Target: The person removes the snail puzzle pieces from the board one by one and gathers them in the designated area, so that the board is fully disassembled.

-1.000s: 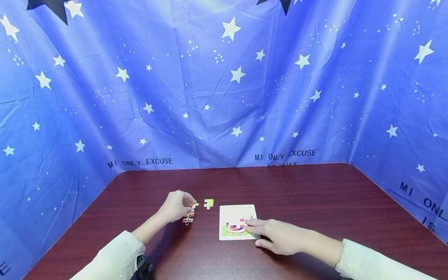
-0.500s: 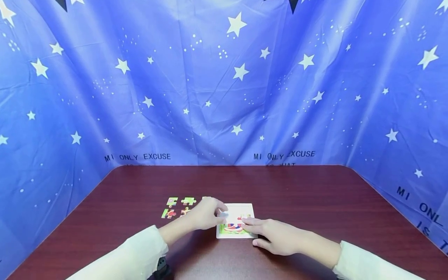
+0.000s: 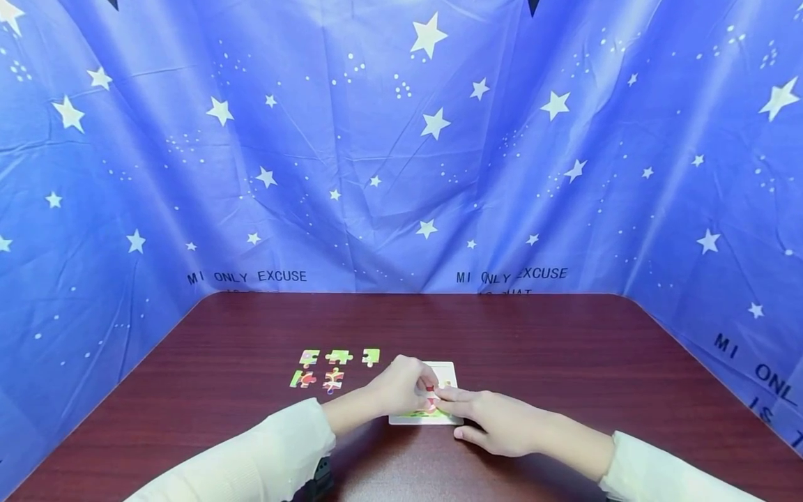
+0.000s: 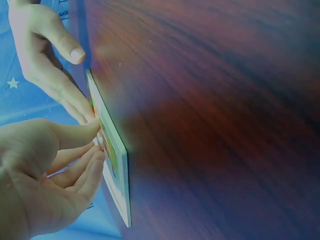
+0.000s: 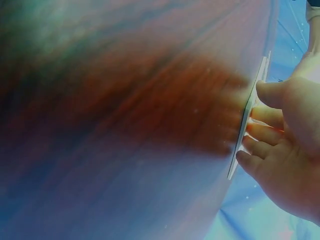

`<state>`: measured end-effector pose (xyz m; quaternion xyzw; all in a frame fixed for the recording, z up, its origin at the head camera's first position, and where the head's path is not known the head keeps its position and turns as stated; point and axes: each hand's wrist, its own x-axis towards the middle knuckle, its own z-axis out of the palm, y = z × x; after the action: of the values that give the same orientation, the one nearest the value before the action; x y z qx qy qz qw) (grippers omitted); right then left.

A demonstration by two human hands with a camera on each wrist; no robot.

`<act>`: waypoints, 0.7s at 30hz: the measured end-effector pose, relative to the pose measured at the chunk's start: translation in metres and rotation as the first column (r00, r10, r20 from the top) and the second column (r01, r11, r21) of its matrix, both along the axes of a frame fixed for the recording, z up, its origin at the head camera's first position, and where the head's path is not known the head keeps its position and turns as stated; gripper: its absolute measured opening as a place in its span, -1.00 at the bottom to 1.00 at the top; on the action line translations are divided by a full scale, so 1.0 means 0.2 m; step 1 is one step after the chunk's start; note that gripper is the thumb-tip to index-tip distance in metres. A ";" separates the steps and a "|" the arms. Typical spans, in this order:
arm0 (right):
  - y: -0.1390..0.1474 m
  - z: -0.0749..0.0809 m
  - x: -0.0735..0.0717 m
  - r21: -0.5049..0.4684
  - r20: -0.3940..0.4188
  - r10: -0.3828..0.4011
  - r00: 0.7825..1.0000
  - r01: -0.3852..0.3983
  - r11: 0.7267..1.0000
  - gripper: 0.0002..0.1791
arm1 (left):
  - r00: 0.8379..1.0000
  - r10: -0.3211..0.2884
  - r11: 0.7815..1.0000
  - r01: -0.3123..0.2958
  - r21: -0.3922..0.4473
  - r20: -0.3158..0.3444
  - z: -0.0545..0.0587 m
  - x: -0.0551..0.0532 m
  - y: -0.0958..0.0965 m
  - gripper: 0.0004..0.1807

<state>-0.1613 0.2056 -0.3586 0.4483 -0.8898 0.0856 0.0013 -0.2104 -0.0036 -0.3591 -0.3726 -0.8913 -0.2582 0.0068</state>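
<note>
Over the white puzzle board [image 3: 410, 421], my left hand [image 3: 401, 385] pinches a small puzzle piece [image 3: 430, 389] between thumb and fingertips, with a bit of red showing. The left wrist view has those fingertips right at the face of the board [image 4: 118, 159], and they hide most of the piece. My right hand [image 3: 505, 422] rests its outstretched fingers on the board's right side, its thumb on the table beside the near corner. Part of a red and green picture shows between the hands; the rest is covered.
Several loose puzzle pieces [image 3: 339, 357] lie in two rows left of the board, one piece [image 3: 371, 356] close to its far left corner. The dark red wooden table [image 3: 552, 348] ends at a blue star-patterned curtain [image 3: 376, 139].
My left hand has carried the puzzle piece rightward from the loose pieces onto the board, reaching the right hand's fingertips. The right hand has stayed in place. The head view has shifted slightly.
</note>
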 end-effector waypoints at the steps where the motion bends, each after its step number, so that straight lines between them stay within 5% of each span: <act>1: 0.00 0.00 0.00 0.006 -0.004 -0.004 1.000 0.004 1.000 -0.50 | 1.000 0.009 1.000 -0.009 0.014 0.008 0.00 0.00 0.00 -0.78; 10: -0.01 0.02 0.06 0.092 -0.102 -0.032 0.994 0.042 0.995 -0.44 | 0.995 0.044 0.994 -0.053 0.097 0.095 0.01 -0.03 0.03 -0.74; 17: 0.00 0.02 0.06 0.077 -0.045 -0.022 0.999 0.026 0.997 -0.47 | 0.978 0.107 0.989 -0.124 0.086 0.182 0.01 -0.03 0.03 -0.50; 21: 0.00 0.02 0.06 0.065 -0.017 -0.010 1.000 0.011 0.998 -0.47 | 0.957 0.125 0.983 -0.154 0.095 0.262 0.01 -0.03 0.03 -0.57</act>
<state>-0.1495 0.2054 -0.3546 0.4439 -0.8945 0.0527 -0.0057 -0.2169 0.0033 -0.3568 -0.2714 -0.8925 -0.3537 -0.0684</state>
